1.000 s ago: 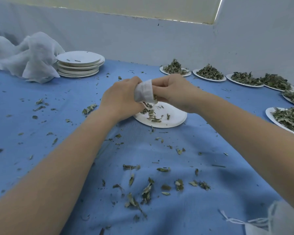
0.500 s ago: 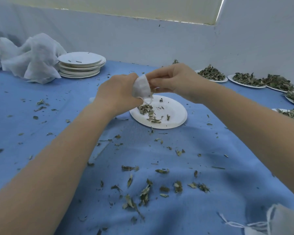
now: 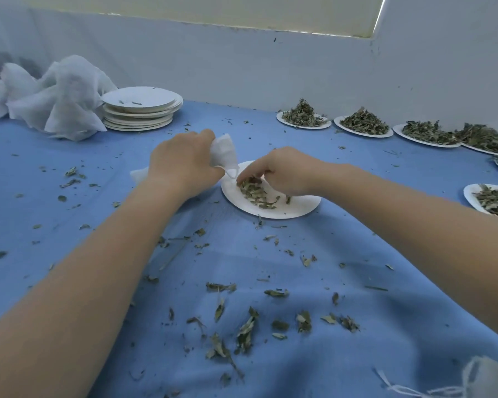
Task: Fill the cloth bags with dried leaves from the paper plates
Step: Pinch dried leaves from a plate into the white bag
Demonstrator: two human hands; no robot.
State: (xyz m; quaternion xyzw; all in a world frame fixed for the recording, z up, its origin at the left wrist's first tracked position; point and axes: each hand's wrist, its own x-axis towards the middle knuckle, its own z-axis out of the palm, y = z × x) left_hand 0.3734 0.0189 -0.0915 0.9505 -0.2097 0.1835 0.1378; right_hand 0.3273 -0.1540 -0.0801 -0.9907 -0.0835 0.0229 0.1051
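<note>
Holding one cloth bag (image 3: 224, 152) — six heaped plates (image 3: 303, 124).

Both bare forearms reach forward from the lower corners and draw toward each other at the middle. The left hand (image 3: 184, 165) is seen from the back, knuckles up, its fingers curled around white cloth. The right hand (image 3: 282, 170) sits just beside it and slightly lower, palm down, wrist bent, its fingers bunched and pointing downward, fingertips (image 3: 246, 179) pinching.
</note>
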